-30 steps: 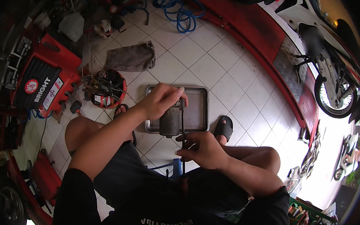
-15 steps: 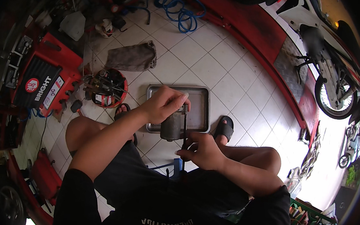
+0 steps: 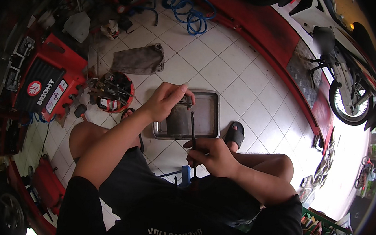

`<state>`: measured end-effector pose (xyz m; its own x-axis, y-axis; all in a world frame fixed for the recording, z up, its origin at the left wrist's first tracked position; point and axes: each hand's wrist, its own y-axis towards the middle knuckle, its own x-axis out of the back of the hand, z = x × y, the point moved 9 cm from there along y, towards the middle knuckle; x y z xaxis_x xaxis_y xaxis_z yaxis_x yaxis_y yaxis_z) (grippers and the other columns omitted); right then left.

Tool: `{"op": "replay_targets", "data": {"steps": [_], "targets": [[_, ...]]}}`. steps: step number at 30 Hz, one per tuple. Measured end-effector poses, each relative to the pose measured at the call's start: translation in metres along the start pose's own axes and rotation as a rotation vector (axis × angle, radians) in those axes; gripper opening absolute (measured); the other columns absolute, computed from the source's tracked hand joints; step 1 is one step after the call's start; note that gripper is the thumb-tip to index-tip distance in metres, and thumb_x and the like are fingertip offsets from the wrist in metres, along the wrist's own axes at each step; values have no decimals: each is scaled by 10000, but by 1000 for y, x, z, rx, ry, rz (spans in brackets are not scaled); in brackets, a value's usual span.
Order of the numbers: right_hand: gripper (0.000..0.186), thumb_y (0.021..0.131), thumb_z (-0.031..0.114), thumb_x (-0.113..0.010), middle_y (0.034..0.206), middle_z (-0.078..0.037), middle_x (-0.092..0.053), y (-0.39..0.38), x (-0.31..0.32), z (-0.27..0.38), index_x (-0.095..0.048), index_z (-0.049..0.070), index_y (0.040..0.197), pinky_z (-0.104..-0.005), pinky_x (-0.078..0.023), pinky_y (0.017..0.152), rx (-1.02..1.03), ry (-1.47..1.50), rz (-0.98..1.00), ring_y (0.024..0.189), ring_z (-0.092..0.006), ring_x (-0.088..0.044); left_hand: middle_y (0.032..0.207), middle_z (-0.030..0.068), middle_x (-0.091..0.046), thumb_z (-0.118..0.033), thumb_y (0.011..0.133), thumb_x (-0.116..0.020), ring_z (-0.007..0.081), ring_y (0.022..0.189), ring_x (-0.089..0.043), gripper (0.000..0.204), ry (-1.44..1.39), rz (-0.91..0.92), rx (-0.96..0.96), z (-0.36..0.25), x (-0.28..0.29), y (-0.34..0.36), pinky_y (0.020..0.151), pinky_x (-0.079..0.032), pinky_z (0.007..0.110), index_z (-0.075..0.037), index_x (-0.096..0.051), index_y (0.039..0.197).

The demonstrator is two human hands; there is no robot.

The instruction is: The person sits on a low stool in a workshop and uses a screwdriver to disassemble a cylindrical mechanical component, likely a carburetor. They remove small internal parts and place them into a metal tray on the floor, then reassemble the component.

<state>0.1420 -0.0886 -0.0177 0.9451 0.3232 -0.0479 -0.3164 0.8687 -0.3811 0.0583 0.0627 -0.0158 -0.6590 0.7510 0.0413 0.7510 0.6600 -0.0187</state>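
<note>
My left hand (image 3: 168,102) is closed round the top end of a grey metal cylinder (image 3: 177,124), a motor-like part held above a shallow metal tray (image 3: 211,136). Its fingers hide most of that end. My right hand (image 3: 215,156) grips a long dark screwdriver (image 3: 193,127) by its shaft. The tool stands nearly in line with my view's vertical, its tip close to the small metal fitting by my left fingertips. Whether the tip touches that fitting, I cannot tell.
To the left are a red bucket of tools (image 3: 128,96), a hammer (image 3: 80,111) and a red machine (image 3: 50,75). A grey rag (image 3: 138,59) lies beyond. Blue hose (image 3: 196,23) coils by a red lift platform (image 3: 265,28); a motorcycle (image 3: 350,81) stands right.
The cylinder has tilted and swung slightly left and up with my left hand. My right hand has shifted a little right with the screwdriver, whose shaft now leans more.
</note>
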Motion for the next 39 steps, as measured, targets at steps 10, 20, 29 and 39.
{"op": "replay_targets", "data": {"steps": [10,20,29,39], "targets": [[149,962,12,-581,795,-93,-677,0,-3,-7,-620,-101,1051,-304,-550,692,-63,90,47,735,-153,-684,737,1,-616,-393,1083,-422,60,685,-496,513,20,-4,-13,3,-3,-2,657,-412,252,-7,-712,910],[313,952,43,-653,937,-114,-654,-2,-4,-17,-534,-86,1211,-279,-585,696,-209,337,-46,794,-188,-714,558,-63,-346,-422,1074,-429,57,573,-347,519,143,-1,-56,2,-1,-2,555,-302,291,-30,-714,887],[492,939,20,-670,1119,-188,-614,-5,-6,-36,-456,-130,1356,-319,-610,824,-323,544,-132,929,-266,-727,556,-69,-340,-357,1072,-417,43,558,-308,491,169,1,-61,-13,-5,-3,542,-257,281,-15,-725,902],[384,1062,92,-447,1057,-189,-627,-3,-19,-38,-417,-117,1384,-432,-549,1019,-268,806,-93,1104,-356,-665,663,-21,-562,-340,1082,-386,47,612,-376,506,174,4,-46,-1,-2,-2,580,-312,267,-6,-718,899]]}}
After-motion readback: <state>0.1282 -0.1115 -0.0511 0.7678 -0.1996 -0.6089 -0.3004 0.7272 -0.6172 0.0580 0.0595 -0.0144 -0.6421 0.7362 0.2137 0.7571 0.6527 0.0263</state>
